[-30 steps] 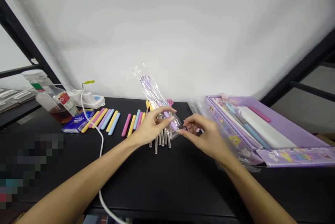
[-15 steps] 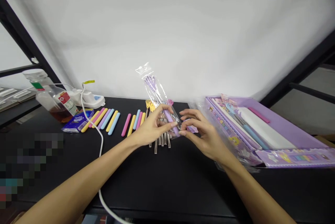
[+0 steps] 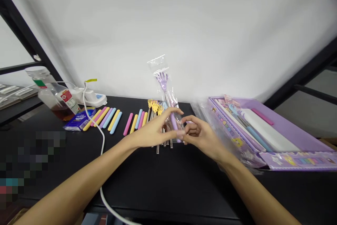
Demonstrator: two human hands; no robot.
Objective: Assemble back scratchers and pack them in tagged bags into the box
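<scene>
A purple back scratcher (image 3: 163,81) with a hand-shaped head lies inside a clear plastic bag (image 3: 158,64), slanting up toward the wall. My left hand (image 3: 152,131) grips its lower part, thumb and fingers on either side of the purple handle. At the bag's lower right edge, the fingertips of my right hand (image 3: 206,137) are closed on the plastic, close to my left thumb. Behind and below my left hand lie several scratcher rods, some with yellow heads (image 3: 154,107), their bare metal ends (image 3: 158,149) pointing at me. The left palm hides part of that pile.
Coloured handles lie in two groups, a left one (image 3: 106,118) and a nearer one (image 3: 128,124). Further left are a blue packet (image 3: 80,119), a tilted bottle (image 3: 56,100), a power strip (image 3: 98,99) and a white cable (image 3: 102,140). A purple box (image 3: 302,137) with scratchers stands right.
The bagged scratcher has turned more upright, its head shifting right and up. My right hand has come in against the bag's lower edge near my left thumb.
</scene>
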